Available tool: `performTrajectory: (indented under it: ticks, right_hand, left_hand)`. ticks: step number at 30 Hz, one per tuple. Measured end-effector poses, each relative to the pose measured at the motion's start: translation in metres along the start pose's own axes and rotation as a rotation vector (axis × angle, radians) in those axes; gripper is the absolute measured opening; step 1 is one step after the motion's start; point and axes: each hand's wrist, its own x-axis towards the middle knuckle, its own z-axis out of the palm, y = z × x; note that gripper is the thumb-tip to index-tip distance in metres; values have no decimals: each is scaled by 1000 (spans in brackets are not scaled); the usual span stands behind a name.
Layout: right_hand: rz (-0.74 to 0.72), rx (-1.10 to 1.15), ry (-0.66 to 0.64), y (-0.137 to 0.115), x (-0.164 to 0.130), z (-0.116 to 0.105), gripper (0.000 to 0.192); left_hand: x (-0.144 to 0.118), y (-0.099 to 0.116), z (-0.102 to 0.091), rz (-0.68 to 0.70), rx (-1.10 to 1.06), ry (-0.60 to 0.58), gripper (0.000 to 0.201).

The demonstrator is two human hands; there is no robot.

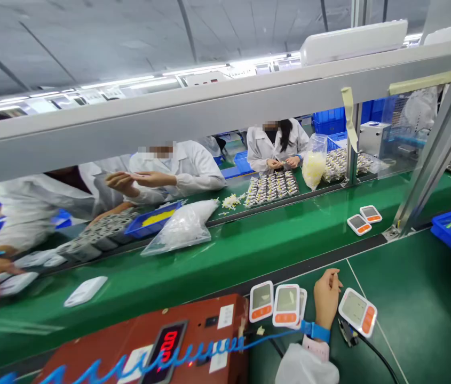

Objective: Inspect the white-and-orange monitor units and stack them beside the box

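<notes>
Hand resting among blood-pressure monitor units at a green assembly bench.

The left hand (326, 296), wearing a blue wrist strap (315, 331), lies loosely curled on the green bench mat (417, 304), gripping nothing. It sits between a white monitor unit (357, 312) just to its right and overlapping units (286, 305) to its left, beside a red tester box (177, 341). The other hand is out of sight.

Left hand (326, 295) resting on green table (417, 298), between white-orange devices (286, 305), red box (193, 336) nearby
</notes>
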Motion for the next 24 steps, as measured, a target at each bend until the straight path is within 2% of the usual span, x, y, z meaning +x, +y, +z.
performTrajectory:
  ticks: [2, 5, 7, 9, 12, 15, 20, 24]
  right_hand:
    - [-164, 160, -20, -44, -17, 7, 37]
    - [-329, 408, -294, -110, -33, 37, 33]
    - [-330, 401, -431, -144, -33, 68, 37]
    - [-223, 325, -451, -167, -27, 101, 46]
    - [-54, 238, -389, -185, -14, 142, 56]
    - [5, 212, -358, -194, -9, 164, 52]
    - [-34, 310, -326, -198, -5, 168, 58]
    - [16, 384, -385, -199, 7, 163, 47]
  left_hand:
    - [0, 0, 0, -1, 0, -3, 30]
    - [0, 0, 0, -13, -5, 0, 29]
    - [0, 0, 1, -25, -14, -1, 29]
    - [-1, 1, 1, -36, -23, -4, 28]
    - [0, 2, 1, -46, -29, -2, 28]
    - [-1, 3, 1, -44, -37, 2, 28]
    - [-1, 4, 1, -36, -43, 13, 28]
    - [-1, 4, 2, -32, -35, 19, 27]
